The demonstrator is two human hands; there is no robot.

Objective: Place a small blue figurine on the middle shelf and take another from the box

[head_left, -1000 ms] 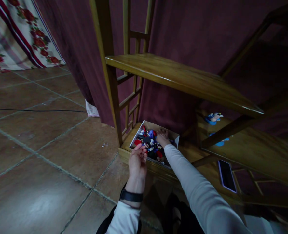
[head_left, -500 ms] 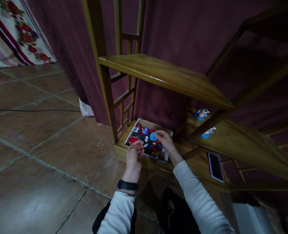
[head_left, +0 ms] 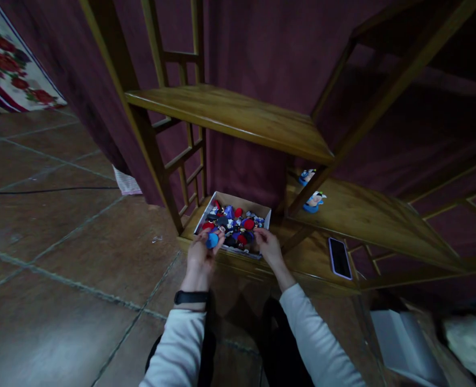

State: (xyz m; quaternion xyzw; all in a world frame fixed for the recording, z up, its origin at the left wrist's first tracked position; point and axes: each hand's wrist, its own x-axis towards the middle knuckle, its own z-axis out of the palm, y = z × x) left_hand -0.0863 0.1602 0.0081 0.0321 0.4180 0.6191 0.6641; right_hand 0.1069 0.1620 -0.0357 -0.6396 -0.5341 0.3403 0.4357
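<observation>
A shallow white cardboard box (head_left: 243, 202) sits on the low shelf, filled with small figurines (head_left: 232, 223) in red, blue, purple and black. At its near left corner, my left hand (head_left: 198, 253) is closed on a blue round base (head_left: 212, 240), like those under the figurines on the shelf. Whatever is attached to that base is hidden by the fingers. Over the box's right side is my right hand (head_left: 270, 250), its thumb and fingertips close together. I cannot make out whether anything is between them.
Two figurines with blue bases, one nearer (head_left: 312, 203) and one farther (head_left: 306, 176), stand on a raised shelf (head_left: 354, 212). A phone (head_left: 340, 258) lies on the low shelf to the right. Above the box juts a wooden shelf board (head_left: 229, 115). Purple curtain (head_left: 254, 64) hangs behind.
The blue base has passed from my right hand to my left. My right hand has lowered to the box's right side. The whole view has shifted, with the shelving now farther left.
</observation>
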